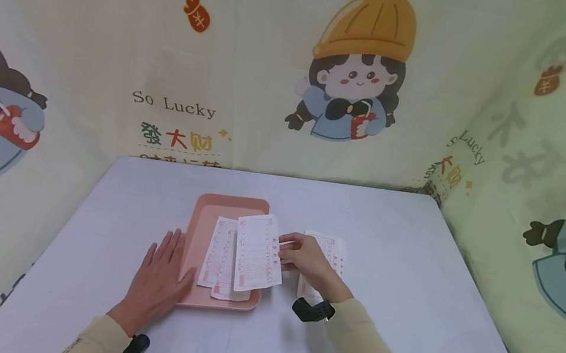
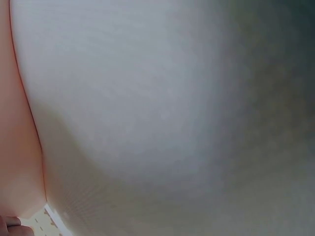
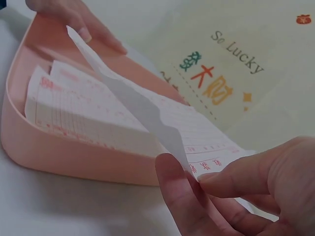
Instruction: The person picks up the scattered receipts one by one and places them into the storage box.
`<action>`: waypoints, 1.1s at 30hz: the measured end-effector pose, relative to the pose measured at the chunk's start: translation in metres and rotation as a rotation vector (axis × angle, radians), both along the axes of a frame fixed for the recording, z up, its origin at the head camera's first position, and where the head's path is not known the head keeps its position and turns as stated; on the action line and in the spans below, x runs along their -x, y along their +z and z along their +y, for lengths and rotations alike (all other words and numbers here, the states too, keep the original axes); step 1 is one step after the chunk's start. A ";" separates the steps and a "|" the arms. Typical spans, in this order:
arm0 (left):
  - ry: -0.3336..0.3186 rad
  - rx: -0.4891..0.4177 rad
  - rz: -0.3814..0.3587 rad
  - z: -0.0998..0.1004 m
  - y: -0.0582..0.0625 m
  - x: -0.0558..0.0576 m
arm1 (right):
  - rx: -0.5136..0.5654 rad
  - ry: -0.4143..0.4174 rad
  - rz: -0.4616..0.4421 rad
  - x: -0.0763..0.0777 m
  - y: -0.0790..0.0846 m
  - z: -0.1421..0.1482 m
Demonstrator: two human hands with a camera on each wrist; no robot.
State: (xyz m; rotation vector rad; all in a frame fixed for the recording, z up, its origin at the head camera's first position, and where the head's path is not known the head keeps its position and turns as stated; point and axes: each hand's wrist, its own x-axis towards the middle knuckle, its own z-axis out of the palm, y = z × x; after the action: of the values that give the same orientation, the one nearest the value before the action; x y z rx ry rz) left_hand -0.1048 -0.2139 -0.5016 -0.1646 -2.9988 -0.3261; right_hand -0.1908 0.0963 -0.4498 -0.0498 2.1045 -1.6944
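Observation:
My right hand (image 1: 308, 261) pinches the right edge of a printed paper slip (image 1: 258, 254) between thumb and fingers. In the right wrist view this slip (image 3: 142, 110) slants over the pink tray (image 3: 83, 157), its near side raised. Beneath it, other slips (image 1: 216, 254) with red print overlap inside the tray (image 1: 203, 208). My left hand (image 1: 161, 268) lies with straight fingers along the tray's left rim, thumb at the edge. In the left wrist view only part of that hand (image 2: 19, 128) shows, beside a blurred pale surface.
More printed slips (image 1: 329, 248) lie on the white table (image 1: 389, 226) to the right of the tray, partly hidden under my right hand and wrist. A cartoon-printed cloth (image 1: 253, 77) hangs behind the table and along its sides.

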 end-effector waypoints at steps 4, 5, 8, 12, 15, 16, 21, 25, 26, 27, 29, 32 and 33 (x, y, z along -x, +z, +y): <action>-0.003 0.004 0.005 -0.001 -0.002 0.000 | -0.006 -0.004 0.001 -0.001 0.000 -0.008; -0.003 0.004 0.004 -0.001 -0.003 0.000 | -0.008 -0.003 0.001 -0.001 -0.001 -0.009; -0.002 0.004 0.003 -0.001 -0.003 0.001 | -0.006 0.002 -0.001 -0.001 -0.003 -0.013; 0.003 0.008 -0.001 0.000 -0.002 0.000 | -0.011 0.010 -0.002 0.000 -0.005 -0.018; 0.006 0.010 -0.003 0.001 -0.001 0.000 | 0.021 0.025 -0.021 -0.001 -0.004 -0.021; 0.007 0.009 -0.005 0.001 -0.001 0.000 | 0.033 0.034 -0.022 -0.001 -0.004 -0.021; 0.011 0.013 -0.013 0.001 0.000 -0.001 | 0.079 0.061 -0.040 -0.001 -0.003 -0.019; 0.010 0.015 -0.016 0.002 0.000 0.000 | 0.064 0.067 -0.023 -0.001 -0.002 -0.012; 0.010 0.013 -0.015 0.002 -0.001 0.000 | 0.054 0.069 -0.016 -0.002 -0.002 -0.011; 0.010 0.013 -0.014 0.002 -0.001 0.000 | 0.050 0.070 -0.008 -0.002 -0.002 -0.008; 0.010 0.010 -0.014 0.002 -0.001 0.000 | 0.044 0.074 0.000 -0.002 -0.002 -0.004; 0.012 0.009 -0.012 0.002 -0.001 0.000 | 0.060 0.077 0.001 -0.002 -0.002 0.005; 0.012 0.011 -0.010 0.002 -0.001 0.000 | 0.068 0.075 0.002 -0.002 -0.002 0.009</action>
State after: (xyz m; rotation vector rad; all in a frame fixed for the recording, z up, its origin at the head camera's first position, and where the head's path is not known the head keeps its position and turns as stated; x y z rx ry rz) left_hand -0.1047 -0.2114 -0.5024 -0.1457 -3.0107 -0.3103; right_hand -0.1891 0.1049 -0.4514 -0.1490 2.0198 -1.7218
